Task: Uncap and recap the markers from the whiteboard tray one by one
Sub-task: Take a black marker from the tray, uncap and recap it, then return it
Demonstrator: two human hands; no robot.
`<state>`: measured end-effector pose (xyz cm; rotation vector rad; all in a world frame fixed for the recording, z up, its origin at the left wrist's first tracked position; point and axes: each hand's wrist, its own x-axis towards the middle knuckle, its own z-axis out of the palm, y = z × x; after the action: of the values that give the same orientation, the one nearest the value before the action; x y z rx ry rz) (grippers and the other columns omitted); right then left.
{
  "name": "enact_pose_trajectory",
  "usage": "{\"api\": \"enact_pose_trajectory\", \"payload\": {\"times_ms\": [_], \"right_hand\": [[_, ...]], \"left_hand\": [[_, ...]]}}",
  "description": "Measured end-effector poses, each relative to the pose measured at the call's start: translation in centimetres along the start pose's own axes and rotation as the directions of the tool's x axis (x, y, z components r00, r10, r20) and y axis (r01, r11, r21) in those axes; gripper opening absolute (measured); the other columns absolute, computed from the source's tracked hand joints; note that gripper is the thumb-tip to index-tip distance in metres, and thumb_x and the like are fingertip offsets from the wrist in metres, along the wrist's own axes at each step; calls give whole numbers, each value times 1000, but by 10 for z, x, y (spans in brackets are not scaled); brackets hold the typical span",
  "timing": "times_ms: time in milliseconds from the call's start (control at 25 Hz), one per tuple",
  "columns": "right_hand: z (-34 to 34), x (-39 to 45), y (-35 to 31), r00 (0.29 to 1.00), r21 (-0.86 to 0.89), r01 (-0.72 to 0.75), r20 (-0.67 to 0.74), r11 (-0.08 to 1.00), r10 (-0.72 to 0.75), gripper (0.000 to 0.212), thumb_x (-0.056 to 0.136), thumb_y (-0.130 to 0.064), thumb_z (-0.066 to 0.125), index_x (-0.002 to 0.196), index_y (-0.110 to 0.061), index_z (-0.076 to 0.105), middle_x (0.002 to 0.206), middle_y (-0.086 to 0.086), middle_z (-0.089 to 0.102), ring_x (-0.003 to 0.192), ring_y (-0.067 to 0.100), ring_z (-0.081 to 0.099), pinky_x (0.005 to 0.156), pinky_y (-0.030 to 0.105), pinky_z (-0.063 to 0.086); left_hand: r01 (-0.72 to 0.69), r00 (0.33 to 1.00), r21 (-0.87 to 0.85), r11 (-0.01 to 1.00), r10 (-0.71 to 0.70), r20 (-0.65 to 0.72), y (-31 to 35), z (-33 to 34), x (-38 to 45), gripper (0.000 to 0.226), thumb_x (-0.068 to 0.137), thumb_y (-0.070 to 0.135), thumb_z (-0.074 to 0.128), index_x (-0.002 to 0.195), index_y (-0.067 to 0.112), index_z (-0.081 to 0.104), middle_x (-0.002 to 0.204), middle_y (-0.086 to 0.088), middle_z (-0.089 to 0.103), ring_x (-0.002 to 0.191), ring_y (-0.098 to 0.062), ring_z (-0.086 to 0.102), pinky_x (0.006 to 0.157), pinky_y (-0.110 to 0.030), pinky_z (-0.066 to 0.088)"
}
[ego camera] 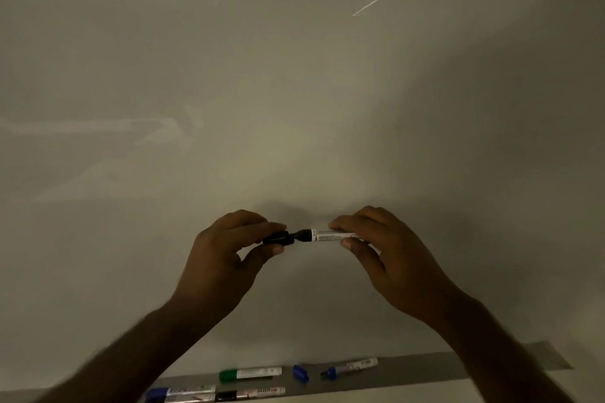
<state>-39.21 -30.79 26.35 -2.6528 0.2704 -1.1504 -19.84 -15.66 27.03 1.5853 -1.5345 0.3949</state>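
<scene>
The left hand (229,249) pinches the black cap (278,237); the right hand (376,245) grips the marker (327,235), held above the tray (409,373). Misaligned, the tip could smear fingers or the cap slip and drop.

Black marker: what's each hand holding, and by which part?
Left hand pinches the black cap; right hand pinches the black marker by the rear of its white barrel. Cap sits right at the tip.

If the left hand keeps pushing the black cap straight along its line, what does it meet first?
The left hand would drive the black cap onto the marker tip held by the right hand; they look nearly aligned, though depth is unclear.
</scene>
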Motion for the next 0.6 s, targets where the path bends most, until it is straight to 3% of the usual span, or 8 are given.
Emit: {"api": "enact_pose_trajectory", "payload": {"times_ms": [240, 440, 600], "right_hand": [[-8, 4, 0, 999, -23, 45, -27, 999, -46, 26, 91, -19, 52, 115, -20, 63, 97, -4, 61, 88, 13, 54, 75, 37, 49], [-8, 5, 0, 998, -25, 55, -5, 998, -55, 27, 91, -19, 54, 116, -20, 63, 95, -4, 61, 85, 12, 54, 72, 36, 49], [-10, 7, 0, 999, 41, 12, -48, 999, -10, 25, 90, -23, 56, 112, -17, 65, 88, -6, 61, 79, 5, 51, 68, 17, 41]], "left_hand": [[0, 1000, 14, 1000, 0, -6, 0, 1, 6, 26, 74, 20, 75, 99, 25, 73, 90, 11, 66, 80, -8, 63, 68, -31, 52], [4, 1000, -10, 1000, -4, 5, 9, 6, 11, 31, 72, 19, 78, 101, 26, 72, 87, 11, 66, 76, -6, 59, 68, -18, 47], [67, 998, -60, 996, -66, 17, 13, 6, 19, 24, 71, 19, 79, 93, 26, 74, 81, 13, 70, 77, -5, 60, 67, -7, 41]]}}
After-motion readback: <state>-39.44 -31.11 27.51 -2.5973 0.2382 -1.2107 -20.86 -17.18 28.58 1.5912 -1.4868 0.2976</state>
